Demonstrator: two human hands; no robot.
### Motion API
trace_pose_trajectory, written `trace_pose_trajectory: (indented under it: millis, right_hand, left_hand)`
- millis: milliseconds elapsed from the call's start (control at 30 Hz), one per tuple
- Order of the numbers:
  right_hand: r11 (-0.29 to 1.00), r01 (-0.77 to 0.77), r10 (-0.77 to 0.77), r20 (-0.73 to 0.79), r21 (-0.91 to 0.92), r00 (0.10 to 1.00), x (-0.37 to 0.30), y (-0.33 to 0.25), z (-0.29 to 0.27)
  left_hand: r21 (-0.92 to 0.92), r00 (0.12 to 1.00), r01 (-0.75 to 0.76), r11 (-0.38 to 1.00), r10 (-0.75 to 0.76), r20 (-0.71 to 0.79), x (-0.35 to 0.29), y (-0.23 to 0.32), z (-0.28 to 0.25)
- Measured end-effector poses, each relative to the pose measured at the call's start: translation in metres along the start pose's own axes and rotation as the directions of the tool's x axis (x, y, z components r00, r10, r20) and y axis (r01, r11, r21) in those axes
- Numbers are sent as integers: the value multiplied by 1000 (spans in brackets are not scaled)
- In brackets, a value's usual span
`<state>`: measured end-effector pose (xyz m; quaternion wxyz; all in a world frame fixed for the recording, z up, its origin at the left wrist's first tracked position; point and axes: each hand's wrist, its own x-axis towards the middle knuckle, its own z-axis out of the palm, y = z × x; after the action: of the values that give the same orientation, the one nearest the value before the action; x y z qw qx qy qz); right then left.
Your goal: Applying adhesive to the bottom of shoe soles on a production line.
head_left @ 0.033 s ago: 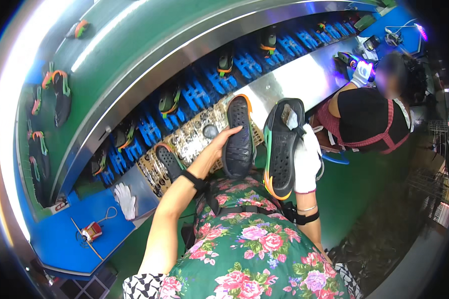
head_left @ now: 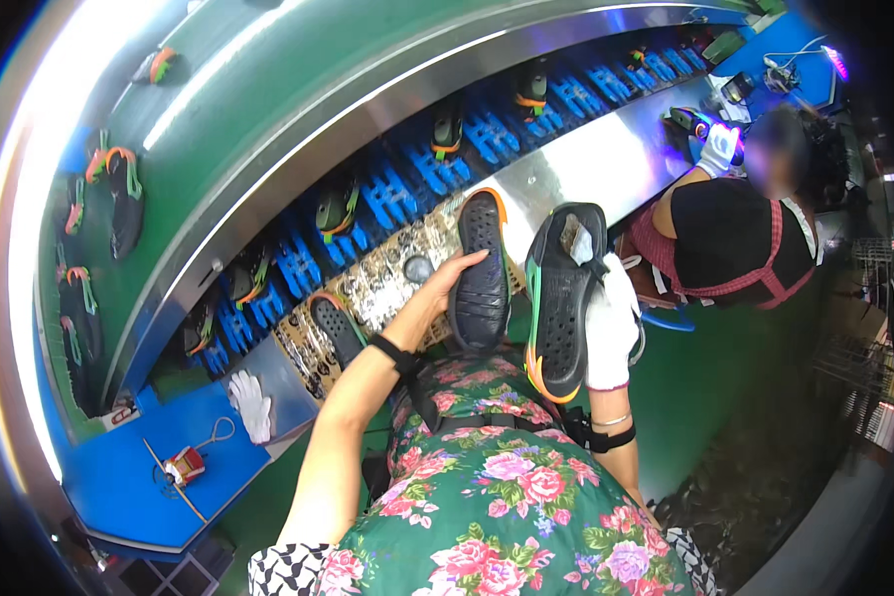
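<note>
My left hand, bare, grips a dark shoe sole with an orange rim; its thumb lies across the sole's face and the other fingers are hidden behind. To the right, my right hand, in a white glove, holds a black shoe piece with a hole-dotted face and a green and orange rim. A pale crumpled wad sits at its far end. Both pieces stand side by side in front of me, apart from each other. Left of my left hand, another hole-dotted sole rests at the bench's near edge.
Beyond the tape-covered bench, blue racks carry several shoes. A green belt with more shoe parts curves past the left. A white glove lies by a blue table. At right, a co-worker handles a shoe under purple light.
The sole in my left hand has shifted slightly right. The far end of the shoe piece in my right hand has dropped slightly nearer. Both grips stay the same.
</note>
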<state>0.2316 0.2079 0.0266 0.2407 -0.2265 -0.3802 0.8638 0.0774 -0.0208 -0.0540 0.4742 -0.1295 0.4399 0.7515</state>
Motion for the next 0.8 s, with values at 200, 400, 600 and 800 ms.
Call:
trace_pose_trajectory:
  millis: [200,400,600,800]
  right_hand:
    - [966,116,-119,2,-230,993,-22,-12,17]
    - [852,242,-251,42,-465,967,-36,-12,36]
    - [996,76,-78,-21,-50,997,-24,-7,58]
    - [967,182,-143,213,-179,967,-23,7,89]
  left_hand:
    - [383,969,-220,897,245,-17,102,-7,-23]
    - [589,858,-416,693,514,2,109,-36,-50]
    - [721,787,-442,533,617,25,11,-20,4]
    - [-177,950,-141,974,183,252,-99,-9,64]
